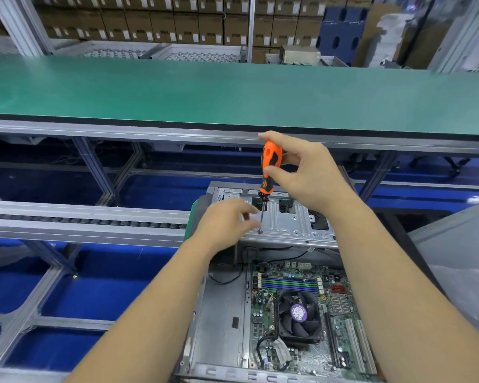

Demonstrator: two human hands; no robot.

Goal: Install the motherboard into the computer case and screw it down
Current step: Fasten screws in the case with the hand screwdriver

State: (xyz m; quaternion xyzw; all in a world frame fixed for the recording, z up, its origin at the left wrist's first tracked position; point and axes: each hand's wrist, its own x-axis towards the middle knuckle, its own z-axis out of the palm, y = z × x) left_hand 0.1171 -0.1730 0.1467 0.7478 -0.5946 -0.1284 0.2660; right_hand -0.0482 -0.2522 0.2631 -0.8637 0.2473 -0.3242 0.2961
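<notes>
Head view: right hand [307, 172] grips the orange screwdriver [270, 168] upright, tip on the case's metal bracket [288, 222]. Left hand [227, 222] pinches at the shaft near a screw [259, 231]. Motherboard [302, 313] lies inside the open computer case [219, 322], fan [299, 313] uppermost.

Two bare forearms, no sleeves visible. Left hand [227, 219] and right hand [307, 172]: no gloves, no rings, no watch or wrist strap. Short nails on visible fingertips.
</notes>
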